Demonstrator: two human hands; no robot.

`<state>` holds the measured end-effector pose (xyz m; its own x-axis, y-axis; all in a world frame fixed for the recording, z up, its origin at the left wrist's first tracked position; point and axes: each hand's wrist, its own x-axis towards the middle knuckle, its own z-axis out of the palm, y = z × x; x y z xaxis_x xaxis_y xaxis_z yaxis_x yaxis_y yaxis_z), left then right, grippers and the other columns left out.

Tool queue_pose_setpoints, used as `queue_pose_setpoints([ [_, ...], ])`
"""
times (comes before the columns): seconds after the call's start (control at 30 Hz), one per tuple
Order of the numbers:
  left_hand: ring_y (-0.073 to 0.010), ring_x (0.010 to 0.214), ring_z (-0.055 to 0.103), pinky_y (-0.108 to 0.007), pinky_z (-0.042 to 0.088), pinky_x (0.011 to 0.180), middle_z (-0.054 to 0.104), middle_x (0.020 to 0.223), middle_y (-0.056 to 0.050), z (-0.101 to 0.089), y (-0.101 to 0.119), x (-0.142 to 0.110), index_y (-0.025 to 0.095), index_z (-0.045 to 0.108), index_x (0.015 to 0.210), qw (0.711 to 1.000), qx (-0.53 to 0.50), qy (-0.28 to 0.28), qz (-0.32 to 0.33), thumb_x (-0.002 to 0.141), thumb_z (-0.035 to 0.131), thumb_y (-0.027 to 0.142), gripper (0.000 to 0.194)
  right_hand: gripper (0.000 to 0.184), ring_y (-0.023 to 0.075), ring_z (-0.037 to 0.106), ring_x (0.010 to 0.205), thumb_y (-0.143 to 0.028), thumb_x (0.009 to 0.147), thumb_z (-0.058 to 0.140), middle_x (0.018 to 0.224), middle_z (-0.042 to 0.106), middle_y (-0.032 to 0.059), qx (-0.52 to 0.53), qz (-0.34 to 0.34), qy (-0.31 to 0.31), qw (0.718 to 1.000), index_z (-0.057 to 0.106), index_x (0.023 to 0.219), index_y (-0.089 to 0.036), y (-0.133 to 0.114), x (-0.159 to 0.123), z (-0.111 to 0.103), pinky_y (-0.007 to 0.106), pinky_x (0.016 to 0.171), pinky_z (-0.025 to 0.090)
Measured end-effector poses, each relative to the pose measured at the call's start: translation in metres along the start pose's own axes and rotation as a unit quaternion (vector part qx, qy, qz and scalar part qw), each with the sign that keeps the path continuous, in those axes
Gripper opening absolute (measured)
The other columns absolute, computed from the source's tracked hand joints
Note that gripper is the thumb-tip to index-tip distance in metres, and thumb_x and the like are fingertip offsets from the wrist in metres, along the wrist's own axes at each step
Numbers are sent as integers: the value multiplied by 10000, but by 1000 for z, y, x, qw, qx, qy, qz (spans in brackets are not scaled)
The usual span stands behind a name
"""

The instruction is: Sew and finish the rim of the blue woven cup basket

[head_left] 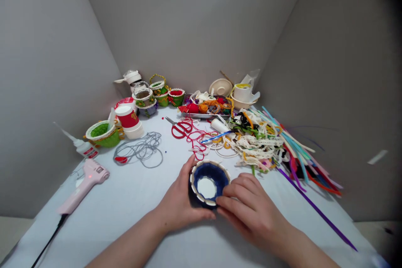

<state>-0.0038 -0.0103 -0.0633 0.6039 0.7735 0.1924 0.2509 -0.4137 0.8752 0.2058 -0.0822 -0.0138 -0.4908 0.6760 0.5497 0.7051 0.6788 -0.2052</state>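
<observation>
A small dark blue basket (225, 177) with a cream rim and a white round bottom sits at the front middle of the table. My left hand (180, 199) curves round its left side, thumb along the near side and fingers behind the wall. On the near right, my right hand (248, 203) pinches the rim between fingers and thumb. The fingertips hide that stretch of the rim. Beyond the basket lie loose red yarn (197, 136) and red-handled scissors (179, 127) with the blades pointing away to the left.
At left are a pink glue gun (84, 184) with its light on, a glue bottle (84, 147), a green basket (105, 134) and grey cord (141, 148). A metal tray (204, 115) of yarn stands at the back. Lace trims (257, 142) and pipe cleaners (301, 155) spread over the right.
</observation>
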Motion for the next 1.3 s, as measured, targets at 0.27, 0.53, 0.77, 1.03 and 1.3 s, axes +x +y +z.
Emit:
queue_pose_setpoints([
  [0.27, -319, 1342, 320, -515, 282, 1092, 278, 1460, -176, -1, 0, 0, 265, -10, 1459, 1000, -8, -9, 5, 524, 832, 436, 1270, 389, 249, 530, 953, -348, 825, 611, 1030, 579, 123, 37, 62, 65, 995, 551, 1172, -182, 5, -6, -3, 410, 815, 433],
  [0.53, -356, 1366, 268, -537, 235, 1106, 258, 1484, -202, -2, 2, 2, 220, -3, 1472, 999, -27, -14, -33, 463, 861, 410, 1341, 1059, 343, 375, 1297, -640, 640, 682, 1445, 343, 183, 209, 268, -14, 940, 186, 1471, -209, 23, -14, 15, 501, 1032, 355],
  [0.77, -342, 1339, 320, -509, 272, 1103, 327, 1453, -172, -3, 1, 4, 199, 189, 1428, 999, 8, -44, -5, 460, 846, 469, 1201, 1250, 350, 251, 1369, -511, 524, 818, 1508, 218, 186, 246, 284, -107, 921, 85, 1488, -207, 28, -20, 30, 534, 1090, 263],
  [1.03, -316, 1309, 359, -492, 317, 1080, 334, 1418, -167, -1, 2, 1, 225, 192, 1400, 995, 46, 8, 88, 585, 796, 372, 1025, 961, 306, 362, 1316, -353, 671, 758, 1448, 335, 162, 216, 194, -43, 956, 206, 1447, -224, 19, -12, 29, 485, 1060, 352],
  [1.3, -312, 1321, 348, -481, 309, 1089, 308, 1440, -165, 0, 0, -1, 240, 136, 1414, 993, 35, 9, 113, 597, 789, 329, 1049, 893, 286, 347, 1327, -290, 727, 705, 1449, 317, 168, 210, 175, -47, 961, 179, 1442, -205, 16, -8, 24, 466, 1076, 343],
])
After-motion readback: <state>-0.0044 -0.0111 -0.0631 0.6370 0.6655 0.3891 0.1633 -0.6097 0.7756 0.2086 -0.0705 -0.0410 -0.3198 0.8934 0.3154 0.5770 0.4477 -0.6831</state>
